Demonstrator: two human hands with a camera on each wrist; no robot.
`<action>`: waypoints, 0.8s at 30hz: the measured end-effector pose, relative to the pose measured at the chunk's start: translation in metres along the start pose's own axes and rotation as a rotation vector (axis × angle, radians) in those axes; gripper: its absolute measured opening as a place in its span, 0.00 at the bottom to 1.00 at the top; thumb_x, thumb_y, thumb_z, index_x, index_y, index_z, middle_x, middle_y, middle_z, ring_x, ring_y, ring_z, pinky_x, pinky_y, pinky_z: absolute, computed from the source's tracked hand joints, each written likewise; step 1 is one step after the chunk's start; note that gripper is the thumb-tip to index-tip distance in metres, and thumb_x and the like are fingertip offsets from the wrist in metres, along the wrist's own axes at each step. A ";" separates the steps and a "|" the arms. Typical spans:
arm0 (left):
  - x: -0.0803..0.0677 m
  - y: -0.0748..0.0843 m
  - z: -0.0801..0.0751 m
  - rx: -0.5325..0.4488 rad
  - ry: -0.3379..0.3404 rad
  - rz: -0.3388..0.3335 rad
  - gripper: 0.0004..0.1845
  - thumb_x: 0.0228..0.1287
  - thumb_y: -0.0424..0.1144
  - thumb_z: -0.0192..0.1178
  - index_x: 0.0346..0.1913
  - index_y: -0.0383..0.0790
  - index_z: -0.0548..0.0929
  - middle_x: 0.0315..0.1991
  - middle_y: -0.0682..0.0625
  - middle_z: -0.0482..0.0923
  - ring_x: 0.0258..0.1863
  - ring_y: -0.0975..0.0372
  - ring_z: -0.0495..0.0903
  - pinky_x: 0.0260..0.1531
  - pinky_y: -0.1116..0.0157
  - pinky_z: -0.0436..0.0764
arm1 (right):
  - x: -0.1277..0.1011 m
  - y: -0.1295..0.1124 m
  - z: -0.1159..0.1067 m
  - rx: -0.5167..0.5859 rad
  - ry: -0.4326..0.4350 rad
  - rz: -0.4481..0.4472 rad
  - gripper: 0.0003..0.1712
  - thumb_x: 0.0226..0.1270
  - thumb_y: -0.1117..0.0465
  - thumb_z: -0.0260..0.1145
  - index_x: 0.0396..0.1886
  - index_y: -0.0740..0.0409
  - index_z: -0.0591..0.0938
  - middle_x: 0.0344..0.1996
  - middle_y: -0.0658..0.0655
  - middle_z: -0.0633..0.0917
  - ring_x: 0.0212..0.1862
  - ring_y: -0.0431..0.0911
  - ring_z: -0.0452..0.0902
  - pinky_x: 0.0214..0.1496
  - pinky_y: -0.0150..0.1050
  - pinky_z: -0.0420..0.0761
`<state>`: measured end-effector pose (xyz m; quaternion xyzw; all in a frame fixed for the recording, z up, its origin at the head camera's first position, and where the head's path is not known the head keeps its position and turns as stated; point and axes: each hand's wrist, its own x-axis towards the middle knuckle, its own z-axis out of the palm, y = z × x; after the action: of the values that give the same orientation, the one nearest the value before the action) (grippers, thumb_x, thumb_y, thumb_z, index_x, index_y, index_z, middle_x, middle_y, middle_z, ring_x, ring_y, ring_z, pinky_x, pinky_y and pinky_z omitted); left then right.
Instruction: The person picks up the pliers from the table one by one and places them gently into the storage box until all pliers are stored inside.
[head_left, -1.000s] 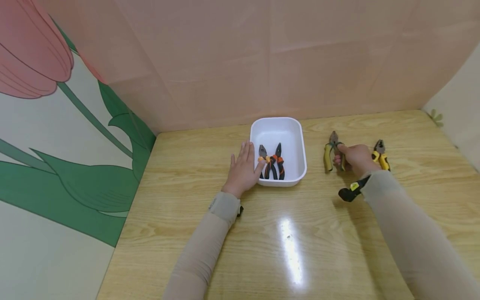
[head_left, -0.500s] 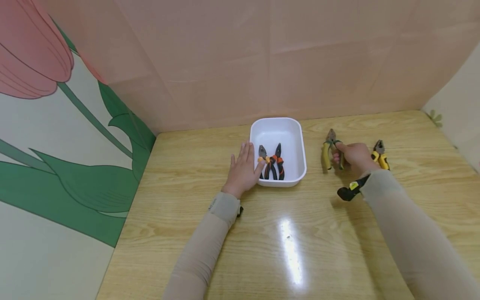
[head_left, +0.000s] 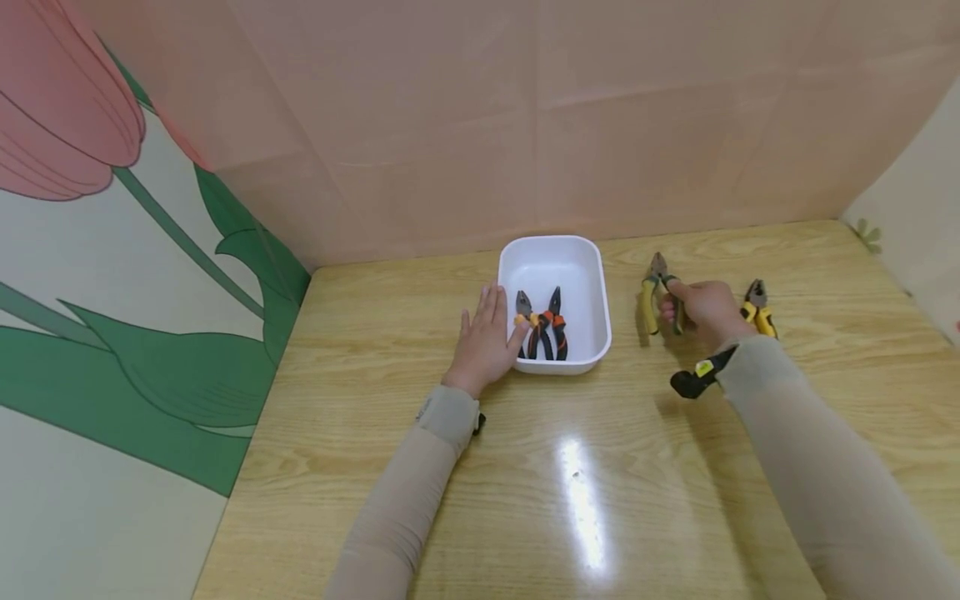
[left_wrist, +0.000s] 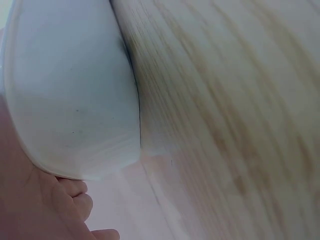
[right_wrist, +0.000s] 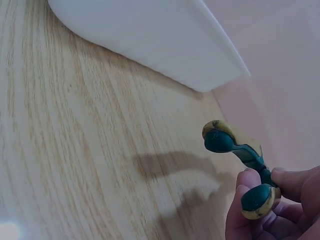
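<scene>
My left hand (head_left: 482, 340) lies with straight fingers along the left side of a white plastic tub (head_left: 606, 321), its thumb over the near rim. In the left wrist view the tub's outer wall (left_wrist: 75, 100) fills the upper left, with my fingers at its edge. Two pairs of pliers lie in the tub, one with orange-yellow and black handles (head_left: 534, 337), one with red-orange and black handles (head_left: 560, 333). Right of the tub, my right hand (head_left: 707, 310) pinches pliers with yellow and green handles (head_left: 649, 308) by one handle. The right wrist view shows the pliers (right_wrist: 235, 142) above their shadow.
Another pair of pliers with yellow and black handles (head_left: 761, 312) lies on the wooden table (head_left: 337, 417), just right of my right hand. A pink covering (head_left: 450, 150) rises behind the table's back edge. A painted wall (head_left: 150, 292) stands at the left.
My right hand has shifted slightly left and away from me with the yellow-green pliers, toward the tub. The left hand and the tub stay in place.
</scene>
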<state>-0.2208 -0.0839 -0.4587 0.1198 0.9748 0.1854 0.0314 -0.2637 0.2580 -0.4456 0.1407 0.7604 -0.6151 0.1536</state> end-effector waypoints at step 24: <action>0.000 -0.001 0.000 -0.019 0.007 0.012 0.42 0.80 0.61 0.37 0.82 0.37 0.41 0.82 0.47 0.29 0.81 0.55 0.33 0.77 0.43 0.41 | -0.004 -0.023 0.014 -0.015 0.048 -0.078 0.33 0.83 0.48 0.48 0.65 0.77 0.70 0.30 0.48 0.83 0.33 0.36 0.81 0.42 0.34 0.85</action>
<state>-0.2212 -0.0851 -0.4595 0.1245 0.9724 0.1953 0.0279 -0.2685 0.2398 -0.4257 0.1245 0.7735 -0.6112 0.1122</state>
